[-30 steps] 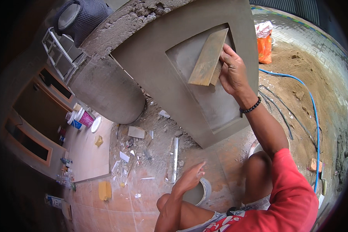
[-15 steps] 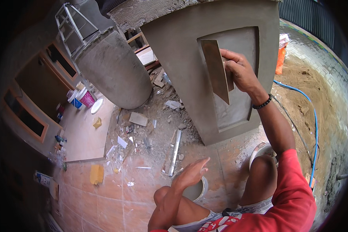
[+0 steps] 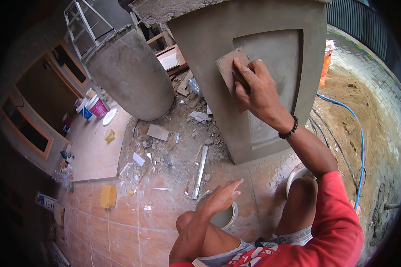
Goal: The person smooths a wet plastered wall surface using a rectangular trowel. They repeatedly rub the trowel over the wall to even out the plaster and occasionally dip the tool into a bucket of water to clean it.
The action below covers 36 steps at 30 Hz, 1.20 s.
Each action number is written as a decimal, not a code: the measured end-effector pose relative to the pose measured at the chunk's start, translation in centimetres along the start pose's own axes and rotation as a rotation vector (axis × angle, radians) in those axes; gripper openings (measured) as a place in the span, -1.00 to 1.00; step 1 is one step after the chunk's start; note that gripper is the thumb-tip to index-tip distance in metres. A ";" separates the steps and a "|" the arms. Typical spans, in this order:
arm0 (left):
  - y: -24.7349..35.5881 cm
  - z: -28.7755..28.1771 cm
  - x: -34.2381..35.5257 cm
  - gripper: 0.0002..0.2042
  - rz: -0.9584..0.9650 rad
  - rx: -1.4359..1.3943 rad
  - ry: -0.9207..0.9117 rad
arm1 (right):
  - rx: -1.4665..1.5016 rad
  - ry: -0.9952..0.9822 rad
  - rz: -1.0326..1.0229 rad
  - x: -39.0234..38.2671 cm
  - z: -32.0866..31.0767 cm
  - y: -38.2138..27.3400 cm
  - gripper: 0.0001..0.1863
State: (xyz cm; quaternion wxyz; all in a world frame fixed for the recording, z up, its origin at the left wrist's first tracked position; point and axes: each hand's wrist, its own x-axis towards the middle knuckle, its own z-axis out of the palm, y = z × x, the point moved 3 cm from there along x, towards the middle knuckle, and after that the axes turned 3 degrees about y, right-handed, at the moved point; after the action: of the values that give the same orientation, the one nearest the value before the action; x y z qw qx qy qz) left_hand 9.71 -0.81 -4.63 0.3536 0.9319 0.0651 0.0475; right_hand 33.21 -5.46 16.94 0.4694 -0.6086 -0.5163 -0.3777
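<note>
My right hand (image 3: 263, 92) grips a flat plastering float (image 3: 227, 63) by its back. The float lies against the left border of a recessed panel (image 3: 274, 51) in a grey, wet-looking cement pillar (image 3: 200, 53). Its blade is tilted and covers part of the recess's left edge. Lower down, my left hand (image 3: 220, 196) is held out with straight fingers and nothing in it. Beneath that hand stands a bucket (image 3: 227, 219) between my knees, partly hidden by the hand and leg. A second bucket (image 3: 294, 175) is beside my right knee.
Rubble and a metal strip (image 3: 200, 172) lie left of the pillar. A rounded cement column (image 3: 131, 75) and a ladder (image 3: 82, 29) stand behind. Yellow sponge-like blocks (image 3: 108, 196) rest on the tiles. At right, a blue hose (image 3: 362, 147) crosses the sand (image 3: 349, 100).
My right hand has moved left with the float and turned it from edge-on to lying against the pillar's border. My left hand has hardly moved.
</note>
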 end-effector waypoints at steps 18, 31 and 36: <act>0.7 -0.6 0.1 -0.53 -0.027 -0.032 -0.015 | -0.107 0.075 -0.018 1.5 1.9 -0.7 -0.34; 1.2 -0.6 0.0 -0.54 -0.061 -0.028 -0.038 | 0.543 -0.092 0.184 -0.3 -2.4 2.7 -0.41; 1.8 -0.7 0.5 -0.54 -0.070 -0.020 -0.066 | 0.702 -0.139 0.293 1.6 -2.4 5.6 -0.44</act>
State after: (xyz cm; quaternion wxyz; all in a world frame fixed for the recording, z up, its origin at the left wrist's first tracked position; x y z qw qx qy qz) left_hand 10.27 -1.59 -2.86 0.3661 0.9266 0.0856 0.0051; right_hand 39.04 -7.50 18.13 0.6622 -0.5024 -0.5523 -0.0645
